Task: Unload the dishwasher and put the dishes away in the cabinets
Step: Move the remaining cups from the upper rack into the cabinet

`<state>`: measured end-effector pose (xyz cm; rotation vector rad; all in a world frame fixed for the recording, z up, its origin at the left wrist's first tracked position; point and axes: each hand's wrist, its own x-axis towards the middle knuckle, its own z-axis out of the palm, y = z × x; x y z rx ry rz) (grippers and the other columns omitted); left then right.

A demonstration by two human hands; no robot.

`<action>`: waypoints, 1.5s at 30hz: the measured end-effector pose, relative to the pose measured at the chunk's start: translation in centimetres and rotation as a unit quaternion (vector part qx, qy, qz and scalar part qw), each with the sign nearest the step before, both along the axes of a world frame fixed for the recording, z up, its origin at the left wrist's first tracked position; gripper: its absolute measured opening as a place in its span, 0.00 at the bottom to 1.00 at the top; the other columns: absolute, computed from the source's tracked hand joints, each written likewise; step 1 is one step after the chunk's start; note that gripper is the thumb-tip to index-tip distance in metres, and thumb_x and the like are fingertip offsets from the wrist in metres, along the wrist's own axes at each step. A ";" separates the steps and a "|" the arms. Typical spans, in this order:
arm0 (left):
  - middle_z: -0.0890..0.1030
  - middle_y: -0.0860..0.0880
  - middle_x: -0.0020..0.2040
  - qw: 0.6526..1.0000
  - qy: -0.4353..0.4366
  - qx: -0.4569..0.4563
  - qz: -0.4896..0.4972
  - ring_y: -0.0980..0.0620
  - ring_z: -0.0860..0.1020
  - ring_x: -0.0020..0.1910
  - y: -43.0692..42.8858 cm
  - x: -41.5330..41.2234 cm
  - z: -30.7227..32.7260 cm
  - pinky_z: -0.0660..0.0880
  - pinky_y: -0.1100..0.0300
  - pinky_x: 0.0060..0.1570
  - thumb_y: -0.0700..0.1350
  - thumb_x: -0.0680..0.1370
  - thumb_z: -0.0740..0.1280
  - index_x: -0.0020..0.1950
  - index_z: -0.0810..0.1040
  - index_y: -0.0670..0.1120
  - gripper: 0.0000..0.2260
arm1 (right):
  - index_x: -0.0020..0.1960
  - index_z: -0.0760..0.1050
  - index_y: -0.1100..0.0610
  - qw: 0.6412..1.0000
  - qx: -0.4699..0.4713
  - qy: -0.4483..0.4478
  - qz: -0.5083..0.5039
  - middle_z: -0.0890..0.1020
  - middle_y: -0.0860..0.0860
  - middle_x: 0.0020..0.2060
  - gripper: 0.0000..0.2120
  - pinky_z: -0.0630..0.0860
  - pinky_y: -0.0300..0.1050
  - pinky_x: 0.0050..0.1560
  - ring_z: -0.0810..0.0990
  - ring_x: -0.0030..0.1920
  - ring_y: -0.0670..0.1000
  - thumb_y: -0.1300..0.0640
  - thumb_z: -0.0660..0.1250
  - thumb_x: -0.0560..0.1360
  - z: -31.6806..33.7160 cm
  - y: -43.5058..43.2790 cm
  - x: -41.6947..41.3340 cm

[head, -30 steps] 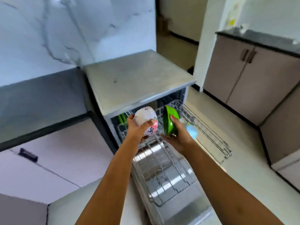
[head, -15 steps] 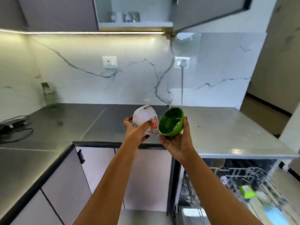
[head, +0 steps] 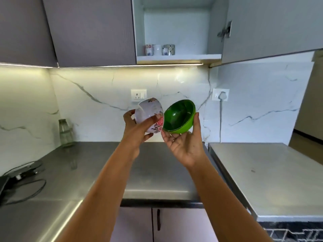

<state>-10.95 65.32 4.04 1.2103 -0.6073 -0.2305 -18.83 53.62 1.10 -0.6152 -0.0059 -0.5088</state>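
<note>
Progress: mid-trip, by my reading. Two bowls are raised over the surface [head: 157, 172] towards the open cabinet [head: 178, 57], and neither is shelved yet.
Done so far: a few cups [head: 159, 49] stand on the left of the cabinet's lower shelf. Whether they came from this load cannot be told.
Left to do: both bowls need setting down on the free stretch of shelf to the right of the cups. The dishwasher is out of view, so what remains inside is unknown.
Left hand [head: 138, 127]: its fingers are wrapped round the floral bowl [head: 150, 116], with the thumb across the near side. The bowl is tipped so that its base faces up and away.
Right hand [head: 183, 145]: palm up, its fingers cradle the green bowl [head: 180, 117] from beneath and the thumb is hooked at the rim. The bowl's mouth is tilted towards the camera.
Bowl positions: side by side at about the height of the wall sockets, well below the shelf. They are so close that I cannot tell whether they touch.
Floral bowl: white and glossy with a pink flower print, deep and rounded — likely ceramic or melamine.
Green bowl: a smooth, shiny half-round with a thin rim, darker inside than out. It is probably light plastic.
Surface: brushed grey metal or stone with a matte sheen.
Backsplash: polished white marble with grey veins.
Cabinet: flat pale interior with a plain grey door [head: 262, 27] swung open.
</note>
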 end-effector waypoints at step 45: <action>0.69 0.47 0.52 0.798 -0.448 0.397 0.072 0.49 0.71 0.49 -37.5 26.3 29.0 0.68 0.59 0.37 0.58 0.70 0.71 0.62 0.66 0.44 0.29 | 0.73 0.58 0.58 0.428 -0.657 0.524 -0.333 0.67 0.55 0.69 0.50 0.71 0.54 0.65 0.71 0.64 0.57 0.35 0.74 0.61 31.1 -41.3 24.6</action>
